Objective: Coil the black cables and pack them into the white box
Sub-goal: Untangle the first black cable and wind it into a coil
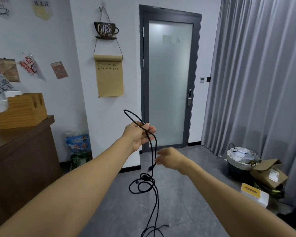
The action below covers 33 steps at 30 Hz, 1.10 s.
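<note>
My left hand (139,134) is raised in mid-air and pinches a black cable (153,183) between thumb and fingers. A loop of it stands above the hand, and the rest hangs down in tangled loops toward the floor. My right hand (169,159), blurred, is lower and to the right, with its fingers at the hanging strands near a connector; whether it grips them is unclear. A white box (258,197) with a yellow-edged slot in its top sits on the floor at the right.
A brown wooden counter (20,151) with a wooden holder on it stands at the left. A frosted glass door is ahead and grey curtains hang at the right. A wicker basket (243,159) and a cardboard box (270,175) sit on the floor near the white box.
</note>
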### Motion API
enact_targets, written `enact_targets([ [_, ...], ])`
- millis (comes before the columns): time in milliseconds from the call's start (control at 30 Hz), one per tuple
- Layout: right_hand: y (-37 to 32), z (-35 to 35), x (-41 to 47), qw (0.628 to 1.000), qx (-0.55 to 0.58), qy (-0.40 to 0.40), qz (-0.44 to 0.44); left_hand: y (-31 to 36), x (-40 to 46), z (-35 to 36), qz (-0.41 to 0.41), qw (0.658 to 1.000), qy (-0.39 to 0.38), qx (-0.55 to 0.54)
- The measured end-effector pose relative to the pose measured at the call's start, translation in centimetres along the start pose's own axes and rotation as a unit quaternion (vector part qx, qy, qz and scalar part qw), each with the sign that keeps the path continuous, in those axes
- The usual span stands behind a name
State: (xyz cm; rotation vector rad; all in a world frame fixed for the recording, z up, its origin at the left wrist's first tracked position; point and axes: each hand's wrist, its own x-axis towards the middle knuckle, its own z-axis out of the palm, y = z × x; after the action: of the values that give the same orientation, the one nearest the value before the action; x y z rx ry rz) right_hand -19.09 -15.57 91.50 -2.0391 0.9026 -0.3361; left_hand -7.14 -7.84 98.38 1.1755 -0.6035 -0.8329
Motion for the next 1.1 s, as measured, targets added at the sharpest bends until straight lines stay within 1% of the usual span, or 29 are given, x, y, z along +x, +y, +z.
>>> enact_targets([
  [67,0.9,1.4,-0.4,0.996,-0.061,-0.064,0.027,0.1,0.1,0.4,-0.007,1.0,0.011,-0.015],
  [133,1.5,2.8,-0.8,0.983,-0.139,-0.119,0.034,0.2,0.2,0.9,-0.009,0.999,0.023,-0.028],
  [200,1.8,3.8,-1.1,0.972,-0.191,-0.134,0.009,0.5,0.2,1.4,-0.008,0.999,0.027,-0.04],
  [233,2.0,4.1,-1.2,0.973,-0.194,-0.122,-0.016,0.7,0.2,1.7,-0.005,0.999,0.029,-0.042],
  [300,2.4,4.0,-1.3,0.982,-0.15,-0.112,-0.02,1.1,0.1,1.9,0.0,0.998,0.057,-0.029],
  [400,2.7,2.4,-2.2,0.984,-0.09,-0.152,0.002,1.1,1.2,0.1,-0.007,0.987,0.163,0.016],
  [467,3.1,0.7,-2.9,0.989,-0.045,-0.142,0.005,0.8,2.0,-2.1,-0.041,0.974,0.22,0.031],
  [567,3.9,-1.7,-3.6,0.995,0.046,-0.089,0.025,-0.2,2.3,-4.7,-0.099,0.963,0.223,0.112],
  [633,4.3,-2.8,-3.8,0.995,0.069,-0.065,0.035,-1.0,1.7,-5.1,-0.143,0.954,0.224,0.135],
  [700,4.2,-3.5,-3.8,0.995,0.081,-0.045,0.031,-1.7,1.0,-4.5,-0.173,0.949,0.185,0.189],
  [767,4.1,-3.9,-3.7,0.995,0.09,-0.03,0.023,-2.3,0.2,-3.2,-0.179,0.939,0.138,0.261],
  [867,3.8,-4.4,-3.6,0.996,0.087,-0.022,0.0,-3.3,-0.7,-0.6,-0.143,0.914,0.054,0.377],
  [933,3.5,-4.6,-3.5,0.996,0.087,-0.028,-0.021,-4.1,-1.1,1.1,-0.095,0.915,0.002,0.392],
  [967,3.3,-4.6,-3.5,0.995,0.088,-0.033,-0.032,-4.7,-1.2,1.7,-0.066,0.915,-0.038,0.396],
  [1000,3.1,-4.6,-3.5,0.994,0.089,-0.039,-0.045,-5.1,-1.3,2.1,-0.055,0.911,-0.082,0.401],
  [1100,2.8,-5.1,-3.7,0.992,0.087,-0.057,-0.07,-5.7,-1.6,2.3,-0.104,0.904,-0.177,0.376],
])
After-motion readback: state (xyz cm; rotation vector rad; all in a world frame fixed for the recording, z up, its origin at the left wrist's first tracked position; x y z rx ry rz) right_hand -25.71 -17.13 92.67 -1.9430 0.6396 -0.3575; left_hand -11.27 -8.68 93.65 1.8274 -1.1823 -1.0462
